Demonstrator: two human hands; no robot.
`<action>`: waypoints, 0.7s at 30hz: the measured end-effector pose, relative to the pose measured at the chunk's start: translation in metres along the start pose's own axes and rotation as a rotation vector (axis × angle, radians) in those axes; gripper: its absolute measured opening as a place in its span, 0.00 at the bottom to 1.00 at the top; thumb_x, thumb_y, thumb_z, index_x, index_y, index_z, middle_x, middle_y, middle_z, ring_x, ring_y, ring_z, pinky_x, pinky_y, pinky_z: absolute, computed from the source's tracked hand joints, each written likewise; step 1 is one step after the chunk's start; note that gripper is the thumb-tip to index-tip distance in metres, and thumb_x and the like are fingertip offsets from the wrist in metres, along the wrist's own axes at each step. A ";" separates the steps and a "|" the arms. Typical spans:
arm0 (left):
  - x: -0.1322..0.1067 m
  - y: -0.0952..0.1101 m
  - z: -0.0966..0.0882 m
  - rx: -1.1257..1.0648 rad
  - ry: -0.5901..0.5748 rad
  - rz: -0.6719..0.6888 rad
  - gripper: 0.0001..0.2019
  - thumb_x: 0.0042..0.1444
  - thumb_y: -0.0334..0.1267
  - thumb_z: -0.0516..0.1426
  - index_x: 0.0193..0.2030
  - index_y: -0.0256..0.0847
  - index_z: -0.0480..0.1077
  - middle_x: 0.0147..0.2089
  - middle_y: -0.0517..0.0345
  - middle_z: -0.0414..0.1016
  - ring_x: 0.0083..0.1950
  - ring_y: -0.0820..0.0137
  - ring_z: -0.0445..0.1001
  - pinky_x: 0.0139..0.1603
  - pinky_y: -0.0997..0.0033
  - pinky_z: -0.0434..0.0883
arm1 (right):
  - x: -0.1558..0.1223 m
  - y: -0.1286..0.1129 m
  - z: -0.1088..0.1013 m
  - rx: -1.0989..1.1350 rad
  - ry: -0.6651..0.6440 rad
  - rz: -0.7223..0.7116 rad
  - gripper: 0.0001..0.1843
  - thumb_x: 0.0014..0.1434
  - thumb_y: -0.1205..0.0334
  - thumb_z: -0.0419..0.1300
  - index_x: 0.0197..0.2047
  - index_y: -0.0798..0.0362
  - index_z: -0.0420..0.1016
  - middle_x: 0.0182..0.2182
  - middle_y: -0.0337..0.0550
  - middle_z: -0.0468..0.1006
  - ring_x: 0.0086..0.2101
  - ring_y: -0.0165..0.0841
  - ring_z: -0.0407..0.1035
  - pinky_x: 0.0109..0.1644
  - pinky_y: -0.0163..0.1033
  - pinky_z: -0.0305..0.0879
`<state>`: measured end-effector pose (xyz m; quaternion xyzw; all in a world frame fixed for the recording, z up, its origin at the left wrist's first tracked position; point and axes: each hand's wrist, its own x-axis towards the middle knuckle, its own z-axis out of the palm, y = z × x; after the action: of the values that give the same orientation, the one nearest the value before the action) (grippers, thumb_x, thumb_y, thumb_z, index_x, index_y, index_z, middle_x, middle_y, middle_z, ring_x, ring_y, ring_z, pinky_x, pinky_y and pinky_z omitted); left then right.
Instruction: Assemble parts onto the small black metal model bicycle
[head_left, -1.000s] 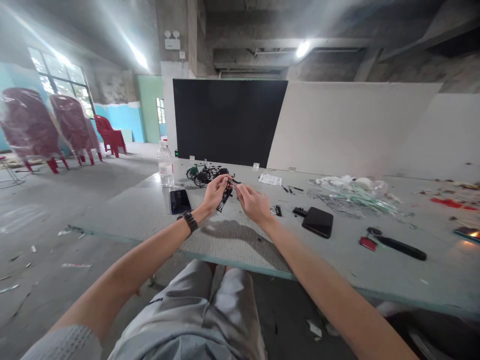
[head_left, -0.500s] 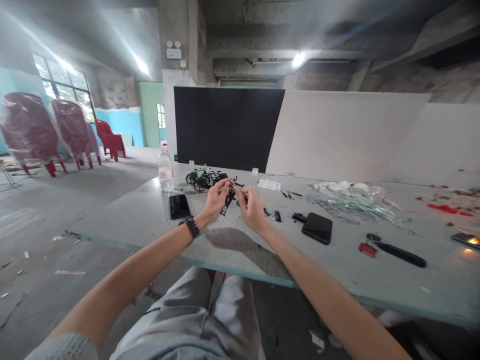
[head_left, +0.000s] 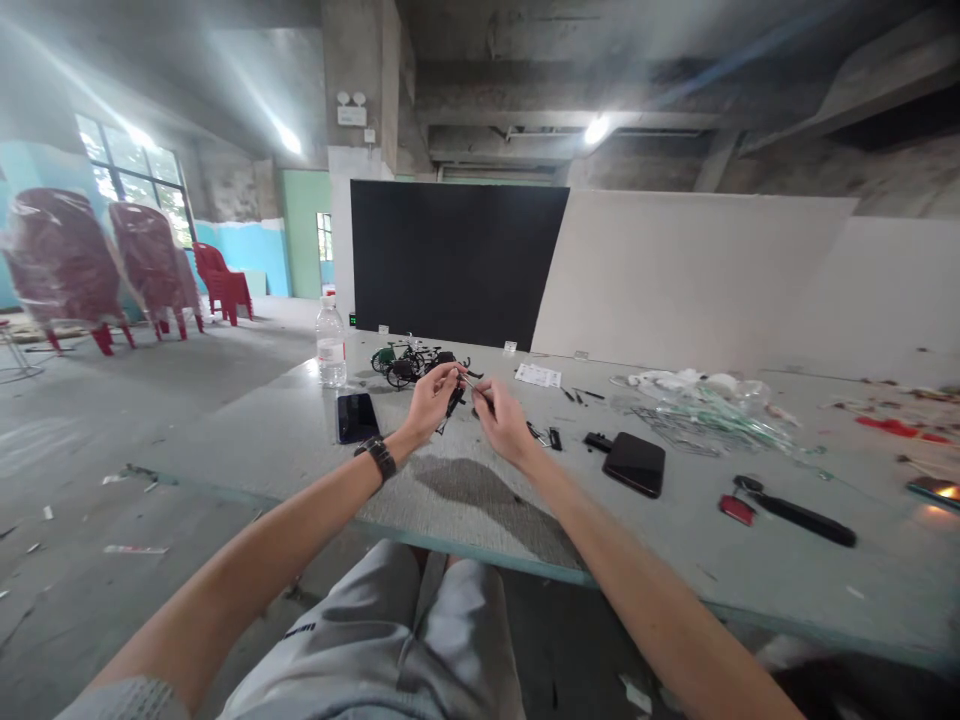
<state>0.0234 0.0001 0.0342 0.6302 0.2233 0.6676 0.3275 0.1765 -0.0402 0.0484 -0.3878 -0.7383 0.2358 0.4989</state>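
On my feed the small black bicycle part (head_left: 451, 405) sits over the near side of the table (head_left: 285, 470), between my two hands, hanging below the left fingertips. Against the frame from a second ago, the whole scene sits a little lower in view, and the right hand, blurred then, is now sharp; the pieces on the table lie where they did.

My left hand (head_left: 429, 402) has its fingers drawn into a narrow pinch on that part. My right hand (head_left: 505, 420) closes thumb and fingers on one thin metallic tool (head_left: 470, 383), its tip reaching the left fingertips; I cannot tell its exact kind.

Just beyond stand miniature bicycles (head_left: 400, 372), at least two, overlapping too much for a sure count. Left of them I have one water bottle (head_left: 331, 350) and one dark phone (head_left: 357, 418), near the one wristwatch (head_left: 380, 458) on the left wrist. To the right I count one printed paper (head_left: 538, 375), three slim black pieces (head_left: 592, 393), one flat black case (head_left: 634, 464), one black-handled tool (head_left: 806, 517) beside one red piece (head_left: 736, 510), and a heap of clear plastic bags (head_left: 724, 395).
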 end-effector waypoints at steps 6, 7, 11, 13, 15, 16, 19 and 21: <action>-0.001 -0.002 0.006 -0.021 0.018 -0.045 0.19 0.65 0.55 0.56 0.46 0.40 0.73 0.43 0.51 0.79 0.43 0.67 0.78 0.48 0.67 0.72 | -0.002 0.005 -0.005 -0.735 0.093 -0.263 0.17 0.73 0.52 0.43 0.43 0.50 0.69 0.36 0.49 0.79 0.24 0.34 0.63 0.28 0.39 0.42; -0.001 -0.002 0.007 -0.024 0.019 -0.045 0.19 0.66 0.55 0.55 0.47 0.40 0.73 0.44 0.51 0.78 0.43 0.67 0.78 0.48 0.68 0.72 | -0.002 0.005 -0.004 -0.740 0.091 -0.265 0.18 0.73 0.52 0.43 0.42 0.50 0.69 0.34 0.49 0.79 0.24 0.34 0.64 0.28 0.39 0.42; -0.002 -0.001 0.010 -0.061 0.022 -0.029 0.18 0.67 0.54 0.54 0.46 0.41 0.72 0.43 0.52 0.78 0.43 0.68 0.77 0.47 0.69 0.72 | -0.002 0.003 0.004 -0.543 0.131 -0.274 0.16 0.73 0.52 0.43 0.40 0.49 0.65 0.25 0.42 0.72 0.23 0.32 0.62 0.30 0.37 0.48; -0.002 0.000 0.009 -0.061 0.025 -0.019 0.17 0.66 0.54 0.55 0.45 0.41 0.73 0.43 0.52 0.78 0.43 0.68 0.77 0.46 0.70 0.72 | -0.002 0.000 0.007 -0.372 0.164 -0.251 0.15 0.72 0.49 0.46 0.38 0.48 0.64 0.22 0.36 0.66 0.21 0.30 0.58 0.30 0.36 0.50; -0.002 0.001 0.009 -0.041 0.033 -0.007 0.17 0.66 0.54 0.55 0.45 0.41 0.73 0.43 0.53 0.78 0.43 0.68 0.77 0.46 0.70 0.72 | -0.001 -0.002 0.009 -0.155 0.166 -0.171 0.16 0.69 0.44 0.51 0.37 0.47 0.64 0.19 0.32 0.60 0.19 0.28 0.53 0.27 0.35 0.48; -0.002 0.001 0.008 -0.028 0.036 -0.001 0.17 0.66 0.54 0.55 0.45 0.41 0.73 0.42 0.53 0.78 0.43 0.68 0.77 0.45 0.70 0.72 | 0.000 -0.003 0.009 -0.020 0.150 -0.102 0.17 0.67 0.42 0.55 0.36 0.47 0.64 0.18 0.30 0.57 0.18 0.28 0.50 0.25 0.35 0.47; -0.002 0.001 0.005 0.017 0.024 0.011 0.18 0.67 0.54 0.54 0.45 0.41 0.74 0.40 0.54 0.78 0.42 0.68 0.76 0.45 0.71 0.72 | 0.005 -0.003 0.008 0.394 0.018 0.154 0.21 0.59 0.38 0.61 0.35 0.46 0.63 0.17 0.25 0.48 0.16 0.25 0.40 0.20 0.33 0.40; -0.002 -0.001 0.003 0.051 0.001 0.019 0.19 0.67 0.54 0.54 0.45 0.40 0.74 0.40 0.54 0.78 0.41 0.68 0.76 0.44 0.71 0.71 | 0.007 0.000 0.008 0.529 -0.082 0.265 0.23 0.57 0.37 0.63 0.34 0.46 0.63 0.18 0.23 0.44 0.16 0.24 0.36 0.19 0.33 0.39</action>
<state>0.0261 -0.0005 0.0325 0.6402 0.2344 0.6651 0.3048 0.1677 -0.0340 0.0497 -0.3274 -0.6137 0.4986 0.5173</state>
